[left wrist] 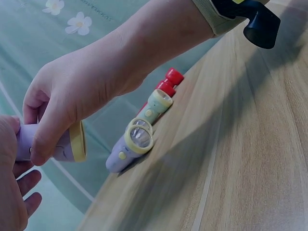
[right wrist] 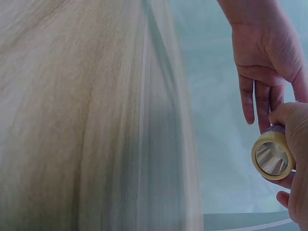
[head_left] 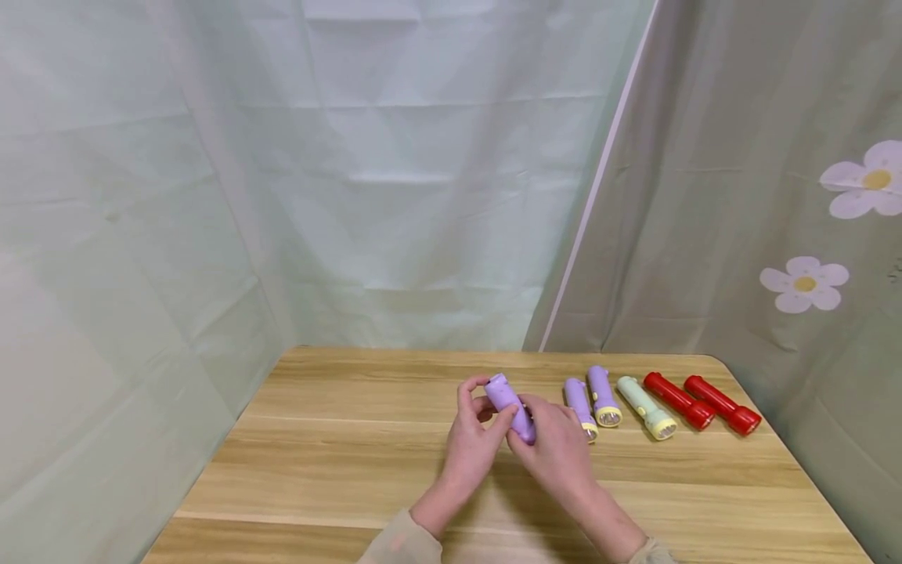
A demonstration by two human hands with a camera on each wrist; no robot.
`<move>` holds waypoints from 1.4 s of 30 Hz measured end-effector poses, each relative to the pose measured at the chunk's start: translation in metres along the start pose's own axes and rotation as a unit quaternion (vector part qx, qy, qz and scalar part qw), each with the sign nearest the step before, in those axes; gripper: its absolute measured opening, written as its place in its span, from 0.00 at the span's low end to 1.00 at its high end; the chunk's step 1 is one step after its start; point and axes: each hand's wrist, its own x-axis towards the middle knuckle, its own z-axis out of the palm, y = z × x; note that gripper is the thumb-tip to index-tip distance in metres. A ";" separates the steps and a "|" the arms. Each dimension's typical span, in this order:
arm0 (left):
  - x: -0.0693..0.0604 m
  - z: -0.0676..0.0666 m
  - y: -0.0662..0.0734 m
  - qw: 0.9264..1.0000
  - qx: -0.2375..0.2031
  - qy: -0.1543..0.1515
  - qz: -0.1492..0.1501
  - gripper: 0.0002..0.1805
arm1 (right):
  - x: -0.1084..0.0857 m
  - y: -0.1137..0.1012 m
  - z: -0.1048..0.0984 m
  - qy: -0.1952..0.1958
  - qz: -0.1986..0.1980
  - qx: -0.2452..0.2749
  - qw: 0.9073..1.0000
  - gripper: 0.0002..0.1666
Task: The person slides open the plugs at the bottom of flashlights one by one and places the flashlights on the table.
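Both hands hold one purple flashlight [head_left: 506,398] above the table, tilted, its lens end toward the right hand. My left hand [head_left: 470,446] has thumb and fingers around its tail half. My right hand [head_left: 560,450] grips the lens half; in the left wrist view this hand [left wrist: 77,86] pinches the purple body [left wrist: 63,147] just behind a yellow rim. From the right wrist view, the yellow-rimmed lens [right wrist: 272,159] faces the camera, between the right hand's fingers [right wrist: 298,125], with the left hand [right wrist: 264,53] behind it.
On the wooden table [head_left: 317,446], right of the hands, lie two purple flashlights [head_left: 578,401] [head_left: 602,392], a pale green flashlight [head_left: 644,407] and two red flashlights [head_left: 680,399] [head_left: 722,403]. Curtains [head_left: 423,196] hang behind and beside the table.
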 end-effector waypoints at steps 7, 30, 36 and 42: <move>-0.003 -0.002 -0.001 1.000 -0.029 -0.007 -0.003 0.30 | -0.002 -0.002 0.000 0.006 -0.007 -0.007 1.000 0.28; -0.004 -0.005 0.001 0.996 -0.081 -0.031 0.021 0.28 | -0.004 -0.007 -0.001 0.041 -0.027 -0.034 0.998 0.29; -0.004 -0.005 0.000 0.996 -0.086 -0.032 0.023 0.28 | -0.004 -0.008 -0.002 0.036 -0.029 -0.035 0.998 0.29; -0.005 -0.006 0.001 0.995 -0.090 -0.033 0.028 0.27 | -0.004 -0.007 -0.002 0.038 -0.039 -0.035 0.998 0.28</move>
